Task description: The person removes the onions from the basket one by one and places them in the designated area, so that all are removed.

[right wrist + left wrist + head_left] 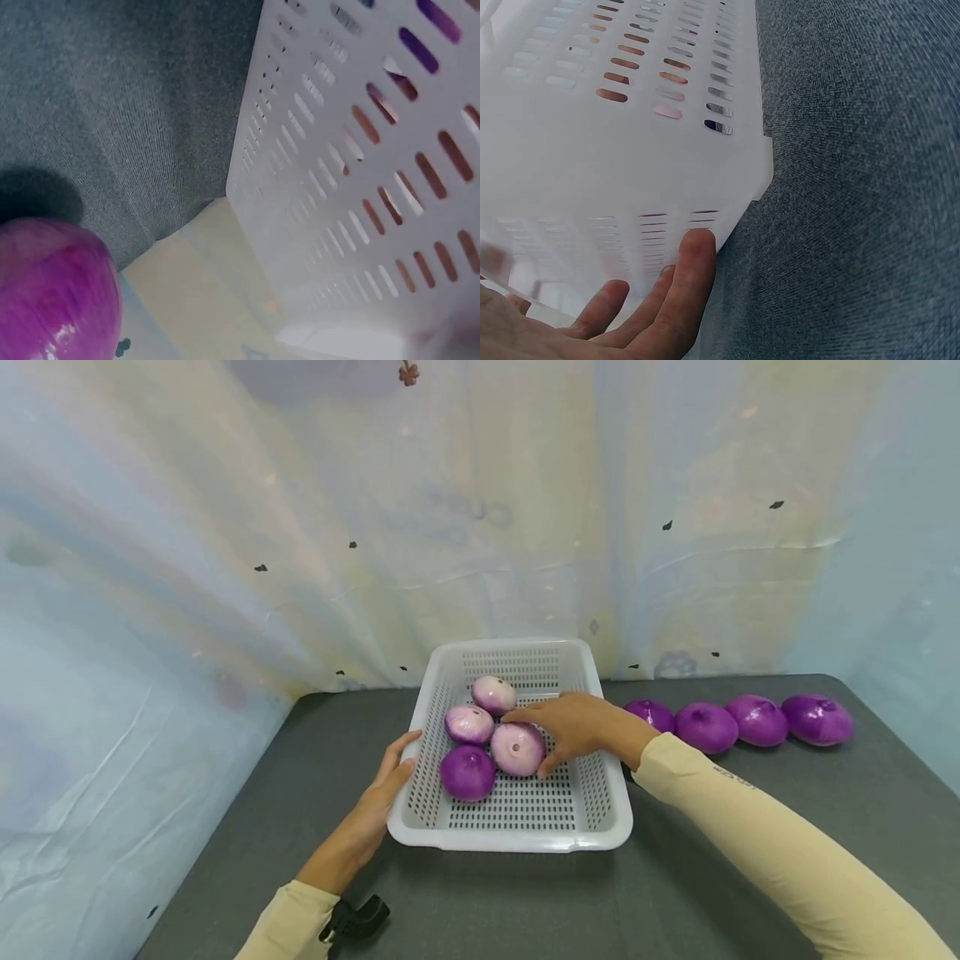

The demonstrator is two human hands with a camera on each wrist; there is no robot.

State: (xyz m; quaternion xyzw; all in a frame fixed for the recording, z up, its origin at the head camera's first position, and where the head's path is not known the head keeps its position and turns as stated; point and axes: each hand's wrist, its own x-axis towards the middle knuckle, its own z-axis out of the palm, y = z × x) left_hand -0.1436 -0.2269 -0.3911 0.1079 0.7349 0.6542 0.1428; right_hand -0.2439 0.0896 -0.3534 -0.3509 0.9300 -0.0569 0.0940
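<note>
– While the left hand point(371, 810) just has its fingers spread against the side of the white basket point(510, 841), what's the right hand point(581, 725) up to?
– Its grip's curled round a pale onion point(517, 750) inside the basket, fingers on one side, thumb on the other.
– Looks ok?
– Yep, shiny, pinkish white, round spot facing up. Purple onion point(467, 773) right beside it.

Wht slotted basket point(510, 841), pink-wht onions point(517, 748), purple onions point(706, 727), dk grey tabletop point(487, 918), cream sleeves point(795, 852), blk-flecked pastel backdrop point(480, 485)
</note>
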